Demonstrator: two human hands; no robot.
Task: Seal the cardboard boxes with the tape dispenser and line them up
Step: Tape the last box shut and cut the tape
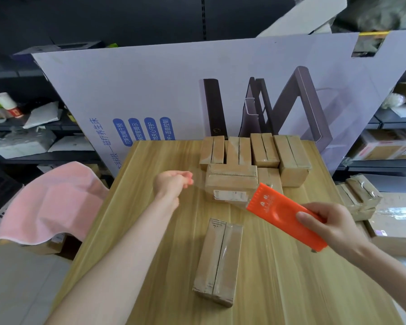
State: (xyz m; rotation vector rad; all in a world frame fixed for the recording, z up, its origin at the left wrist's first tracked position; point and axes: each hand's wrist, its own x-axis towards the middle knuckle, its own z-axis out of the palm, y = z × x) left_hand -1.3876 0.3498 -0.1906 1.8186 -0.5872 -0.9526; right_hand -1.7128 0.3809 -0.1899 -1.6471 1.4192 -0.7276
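My right hand [333, 227] grips an orange tape dispenser [279, 213], held above the wooden table [150, 207] with its toothed edge pointing left. A strip of clear tape [201, 184] stretches from it across a sideways cardboard box [231, 181] to my left hand [172, 182], whose fingers pinch the tape's end. Behind that box, several taped boxes [265, 151] stand side by side along the table's far edge. One more taped box [218, 261] lies lengthwise near the table's middle, below both hands.
A large lilac printed carton [174, 95] stands upright behind the table. A pink cloth [49, 202] drapes over something at the left. More taped boxes [359, 195] are stacked off the table's right side. Cluttered shelves line both sides.
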